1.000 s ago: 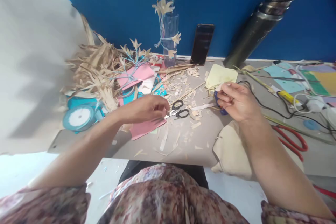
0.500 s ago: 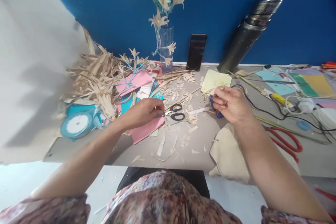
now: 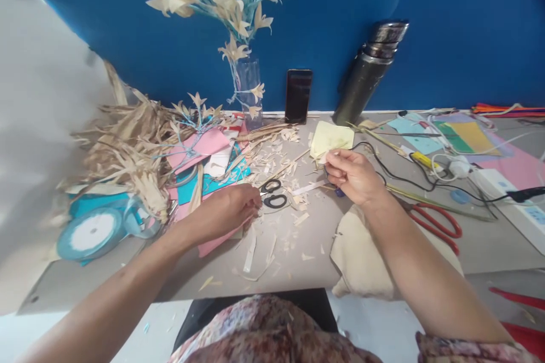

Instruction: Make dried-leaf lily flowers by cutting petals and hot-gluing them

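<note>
My left hand (image 3: 236,205) is low over the table with its fingers curled together, over a pink sheet (image 3: 213,245). Its fingertips meet the blade end of small black-handled scissors (image 3: 275,201); what they hold, if anything, is hidden. My right hand (image 3: 351,174) pinches a small pale piece (image 3: 324,156) between thumb and finger, just in front of a pale yellow pad (image 3: 331,139). Under its curled fingers shows a dark blue object (image 3: 339,191), mostly covered. A narrow white strip (image 3: 309,188) lies to the left of it.
Dried husks (image 3: 123,136) and a blue ribbon spool (image 3: 91,233) lie at left. A vase (image 3: 249,76) with husk flowers, a phone (image 3: 298,96) and a flask (image 3: 370,74) stand along the wall. Red-handled scissors (image 3: 438,221), a beige cloth (image 3: 361,252) and a power strip (image 3: 511,198) are at right.
The view has shifted to the right, so things appear further left and slightly lower. My left fingertips sit a little lower beside the black-handled scissors. My right hand keeps its pinch.
</note>
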A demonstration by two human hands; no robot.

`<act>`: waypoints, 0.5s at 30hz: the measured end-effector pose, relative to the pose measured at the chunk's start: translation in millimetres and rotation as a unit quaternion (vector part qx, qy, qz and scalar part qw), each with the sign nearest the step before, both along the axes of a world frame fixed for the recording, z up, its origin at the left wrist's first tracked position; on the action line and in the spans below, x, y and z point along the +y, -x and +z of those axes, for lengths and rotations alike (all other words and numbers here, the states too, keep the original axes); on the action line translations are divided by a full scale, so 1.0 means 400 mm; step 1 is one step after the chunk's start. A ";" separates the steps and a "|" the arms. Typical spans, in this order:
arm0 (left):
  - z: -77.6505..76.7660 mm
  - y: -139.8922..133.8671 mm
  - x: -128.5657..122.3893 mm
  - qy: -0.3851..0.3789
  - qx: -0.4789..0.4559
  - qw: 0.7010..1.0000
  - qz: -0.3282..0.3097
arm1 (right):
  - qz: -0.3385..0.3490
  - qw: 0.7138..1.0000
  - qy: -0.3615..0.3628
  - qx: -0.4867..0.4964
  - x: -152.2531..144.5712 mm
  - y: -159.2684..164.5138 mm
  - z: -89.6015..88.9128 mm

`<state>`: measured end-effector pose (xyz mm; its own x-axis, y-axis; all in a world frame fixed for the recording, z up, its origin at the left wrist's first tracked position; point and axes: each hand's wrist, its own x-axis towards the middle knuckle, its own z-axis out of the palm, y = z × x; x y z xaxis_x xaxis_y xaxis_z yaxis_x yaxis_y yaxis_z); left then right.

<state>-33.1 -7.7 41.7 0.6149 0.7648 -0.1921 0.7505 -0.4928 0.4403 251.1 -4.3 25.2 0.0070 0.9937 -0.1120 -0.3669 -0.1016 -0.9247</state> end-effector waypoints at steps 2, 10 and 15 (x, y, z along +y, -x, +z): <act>-0.009 -0.029 -0.003 -0.049 -0.028 0.998 -0.030 | 0.000 1.000 0.000 -0.002 0.000 0.000 0.000; -0.049 -0.081 0.006 -0.094 -0.031 0.990 -0.102 | -0.003 1.000 -0.008 -0.001 0.006 -0.009 -0.015; -0.055 -0.117 0.025 -0.131 -0.022 0.986 -0.096 | 0.009 1.000 -0.010 -0.006 0.003 -0.007 -0.012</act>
<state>13.9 2.3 19.7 0.7571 0.6527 0.0271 0.6147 -0.7258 0.3087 253.9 -3.0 20.3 -0.0106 0.9957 -0.0920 -0.3537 -0.0898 -0.9310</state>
